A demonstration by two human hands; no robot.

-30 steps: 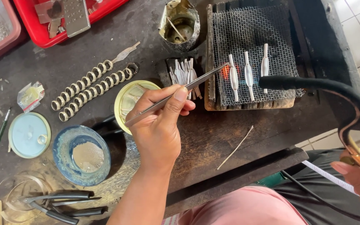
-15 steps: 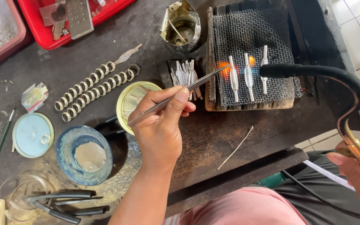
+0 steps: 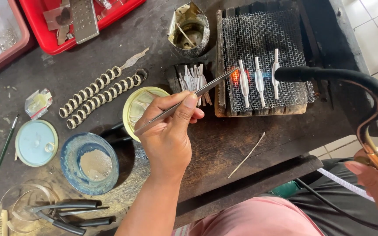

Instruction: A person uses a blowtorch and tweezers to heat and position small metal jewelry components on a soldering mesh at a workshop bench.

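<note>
The step in hand looks like soldering. The left hand [image 3: 167, 142], its grip clenched on long steel tweezers [image 3: 184, 102], holds their tips at the glowing end of the nearest of three slim silver pieces [image 3: 244, 83] lying on the dark wire-mesh pad [image 3: 263, 32]. The right hand [image 3: 375, 185] grasps the brass handle of a curved black torch [image 3: 329, 75], its nozzle aimed leftward across them. More silver strips [image 3: 193, 81] lie beside the pad on the scorched wooden bench [image 3: 224, 144]. The next move calls for steady tips and even heat.
</note>
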